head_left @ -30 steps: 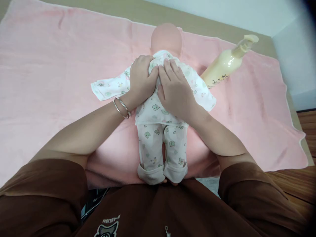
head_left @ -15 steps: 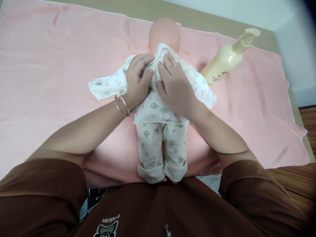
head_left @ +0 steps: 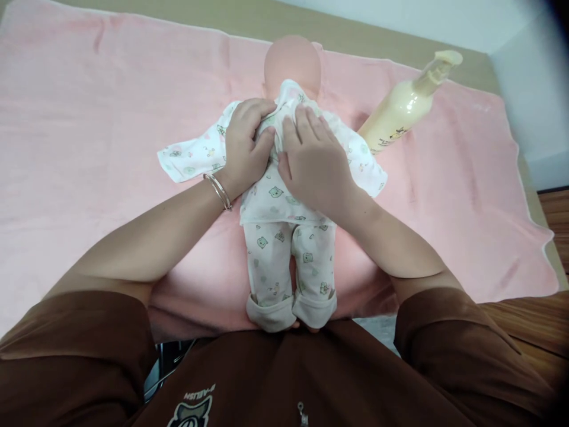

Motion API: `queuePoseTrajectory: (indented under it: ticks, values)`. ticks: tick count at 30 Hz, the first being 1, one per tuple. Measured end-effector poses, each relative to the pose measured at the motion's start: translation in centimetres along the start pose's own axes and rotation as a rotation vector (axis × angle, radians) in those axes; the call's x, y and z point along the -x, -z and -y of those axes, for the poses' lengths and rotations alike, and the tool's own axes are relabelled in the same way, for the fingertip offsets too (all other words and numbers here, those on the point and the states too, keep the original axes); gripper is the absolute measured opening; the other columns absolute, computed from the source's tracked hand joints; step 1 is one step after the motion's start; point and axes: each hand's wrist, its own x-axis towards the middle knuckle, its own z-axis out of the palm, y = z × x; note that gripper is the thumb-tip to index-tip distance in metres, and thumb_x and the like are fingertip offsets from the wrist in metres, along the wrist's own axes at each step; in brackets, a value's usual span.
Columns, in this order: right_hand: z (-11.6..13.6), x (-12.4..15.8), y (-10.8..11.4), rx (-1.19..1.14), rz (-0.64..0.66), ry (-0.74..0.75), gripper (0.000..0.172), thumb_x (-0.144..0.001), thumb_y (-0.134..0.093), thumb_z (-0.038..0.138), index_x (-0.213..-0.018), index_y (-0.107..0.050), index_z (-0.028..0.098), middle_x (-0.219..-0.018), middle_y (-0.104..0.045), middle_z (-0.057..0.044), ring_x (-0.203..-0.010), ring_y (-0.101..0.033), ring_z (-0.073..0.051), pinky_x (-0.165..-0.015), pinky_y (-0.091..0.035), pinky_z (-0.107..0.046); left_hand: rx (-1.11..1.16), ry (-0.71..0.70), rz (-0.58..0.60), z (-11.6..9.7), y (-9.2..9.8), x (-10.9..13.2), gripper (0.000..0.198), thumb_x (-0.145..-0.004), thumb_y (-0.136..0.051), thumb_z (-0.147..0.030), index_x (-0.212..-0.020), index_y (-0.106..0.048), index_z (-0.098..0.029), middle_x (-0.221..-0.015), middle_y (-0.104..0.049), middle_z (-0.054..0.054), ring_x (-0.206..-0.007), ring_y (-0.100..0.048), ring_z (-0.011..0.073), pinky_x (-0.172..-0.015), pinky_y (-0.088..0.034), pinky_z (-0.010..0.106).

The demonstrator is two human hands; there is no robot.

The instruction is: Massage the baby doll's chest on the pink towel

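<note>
A baby doll (head_left: 292,62) lies lengthwise before me, its smooth bald head away from me and no face showing. It wears a white printed top (head_left: 267,204) and matching trousers (head_left: 269,261) with turned-up cuffs. My left hand (head_left: 249,139) rests on the left side of the doll's upper body, fingers curved over the cloth, thumb apart. On the right side of the upper body lies my right hand (head_left: 315,154), nearly flat with fingers stretched toward the collar. Neither hand grips anything. The palms and the cloth beneath them are hidden.
A pink blanket (head_left: 89,118) covers most of the table under the doll. Right of the doll stands a pale yellow pump bottle (head_left: 398,112), close to the sleeve. A wall (head_left: 444,24) runs behind the table, and wood-grain boards (head_left: 524,323) show at the lower right.
My right hand has slid slightly down the doll's upper body, away from the collar. My left hand stays in place. The whole view has shifted a little.
</note>
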Motion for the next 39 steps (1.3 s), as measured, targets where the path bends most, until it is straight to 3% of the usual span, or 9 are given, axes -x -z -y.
queuePoseTrajectory:
  ticks: [4, 8, 11, 16, 20, 28, 31, 36, 39]
  values:
    - [-1.9, -1.7, -1.1, -0.156, 0.018, 0.07, 0.052, -0.1, -0.028, 0.026, -0.149, -0.032, 0.009, -0.158, -0.023, -0.008, -0.149, -0.015, -0.023, -0.126, -0.016, -0.042, -0.107, 0.074, 0.067, -0.6, 0.3, -0.1, 0.03, -0.095, -0.037, -0.045, -0.119, -0.053, -0.037, -0.124, -0.057, 0.0, -0.12, -0.051, 0.021, -0.108, -0.041, 0.041]
    - [-5.3, -3.6, -2.5, -0.348, 0.056, -0.235, 0.067, -0.1, -0.028, 0.052, -0.15, -0.025, 0.007, -0.159, -0.017, -0.011, -0.15, -0.011, -0.028, -0.125, -0.012, -0.047, -0.211, 0.197, 0.114, -0.9, 0.3, -1.0, 0.033, -0.093, -0.039, -0.043, -0.123, -0.051, -0.038, -0.129, -0.055, 0.0, -0.124, -0.048, 0.0224, -0.109, -0.039, 0.043]
    - [-6.3, -3.9, -2.9, -0.387, 0.101, -0.332, 0.073, -0.098, -0.028, 0.06, -0.147, -0.031, 0.005, -0.158, -0.02, -0.014, -0.149, -0.01, -0.033, -0.124, -0.011, -0.051, -0.233, 0.286, 0.181, -1.3, 0.2, -1.9, 0.033, -0.092, -0.04, -0.046, -0.12, -0.054, -0.037, -0.126, -0.057, 0.004, -0.124, -0.047, 0.0259, -0.106, -0.037, 0.046]
    - [-6.0, -3.6, -2.6, -0.329, 0.053, -0.258, 0.071, -0.102, -0.023, 0.057, -0.139, -0.037, -0.002, -0.149, -0.032, -0.025, -0.143, -0.026, -0.034, -0.119, -0.022, -0.051, -0.308, 0.273, 0.242, -3.6, 0.3, -1.8, 0.032, -0.093, -0.041, -0.045, -0.119, -0.054, -0.034, -0.12, -0.056, 0.009, -0.122, -0.045, 0.0306, -0.104, -0.034, 0.051]
    - [-5.4, -3.4, -2.0, -0.262, 0.035, -0.24, 0.057, -0.102, -0.024, 0.053, -0.117, -0.055, 0.007, -0.125, -0.054, -0.021, -0.122, -0.047, -0.033, -0.107, -0.036, -0.049, -0.358, 0.155, 0.261, -4.9, 0.3, -1.8, 0.025, -0.092, -0.042, -0.031, -0.112, -0.056, -0.033, -0.118, -0.056, 0.009, -0.119, -0.046, 0.0294, -0.103, -0.037, 0.048]
    - [-1.1, -0.6, 0.3, -0.083, -0.001, -0.122, 0.047, -0.1, -0.029, 0.036, -0.129, -0.046, 0.003, -0.132, -0.049, -0.024, -0.127, -0.042, -0.034, -0.11, -0.034, -0.047, -0.306, 0.349, 0.152, -1.0, 0.0, -3.7, 0.021, -0.095, -0.039, -0.029, -0.087, -0.057, -0.025, -0.096, -0.063, 0.004, -0.092, -0.054, 0.0204, -0.086, -0.042, 0.037]
    - [-2.4, -1.3, -0.1, -0.11, 0.022, -0.122, 0.039, -0.1, -0.027, 0.035, -0.113, -0.055, 0.011, -0.114, -0.058, -0.019, -0.111, -0.053, -0.031, -0.095, -0.045, -0.045, -0.421, 0.3, 0.203, -2.1, -0.1, -3.0, 0.02, -0.098, -0.04, -0.032, -0.09, -0.055, -0.023, -0.097, -0.06, 0.007, -0.096, -0.051, 0.0227, -0.092, -0.038, 0.04]
    - [-5.7, -3.7, -1.4, -0.254, 0.108, -0.214, 0.057, -0.103, -0.014, 0.049, -0.105, -0.058, 0.011, -0.108, -0.062, -0.018, -0.103, -0.057, -0.032, -0.091, -0.046, -0.047, -0.508, 0.109, 0.301, -5.7, 0.5, -1.7, 0.013, -0.094, -0.043, -0.03, -0.101, -0.053, -0.027, -0.111, -0.054, 0.011, -0.11, -0.047, 0.03, -0.098, -0.04, 0.045]
    - [-5.5, -3.6, -1.4, -0.253, 0.102, -0.212, 0.057, -0.102, -0.016, 0.049, -0.113, -0.055, 0.01, -0.115, -0.06, -0.019, -0.108, -0.054, -0.032, -0.095, -0.043, -0.047, -0.401, 0.198, 0.282, -4.9, 0.5, -2.2, 0.012, -0.093, -0.045, -0.032, -0.098, -0.055, -0.028, -0.112, -0.055, 0.011, -0.113, -0.049, 0.0299, -0.1, -0.042, 0.045]
